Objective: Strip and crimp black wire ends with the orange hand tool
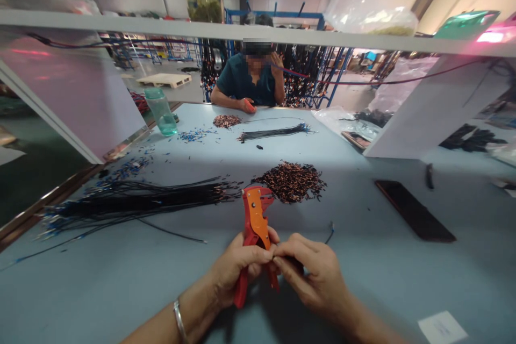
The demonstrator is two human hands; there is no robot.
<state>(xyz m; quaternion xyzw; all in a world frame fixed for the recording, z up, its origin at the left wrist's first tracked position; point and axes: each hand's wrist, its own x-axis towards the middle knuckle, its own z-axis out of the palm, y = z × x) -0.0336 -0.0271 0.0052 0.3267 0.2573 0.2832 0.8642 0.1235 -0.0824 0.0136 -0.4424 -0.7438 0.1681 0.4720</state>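
My left hand (242, 263) is wrapped round the handles of a red and orange wire stripper (257, 215), whose jaws point away from me. Close beside it, touching near the thumb tip, my right hand (310, 269) pinches a thin dark wire. Most of that wire is hidden by the fingers; its blue-tipped end (332, 230) shows beyond the right knuckles. Just past the stripper's jaws lies a heap of short black and copper-coloured offcuts (296, 181). To the left rests a long bundle of black wires (161, 199) with blue ends.
A black phone (415, 210) lies at right, with a white paper piece (442, 327) nearer me. A green bottle (161, 113) stands at back left. Across the table (342, 188) sits a person (250, 78) beside another wire bundle (276, 132). A shelf (258, 32) spans above.
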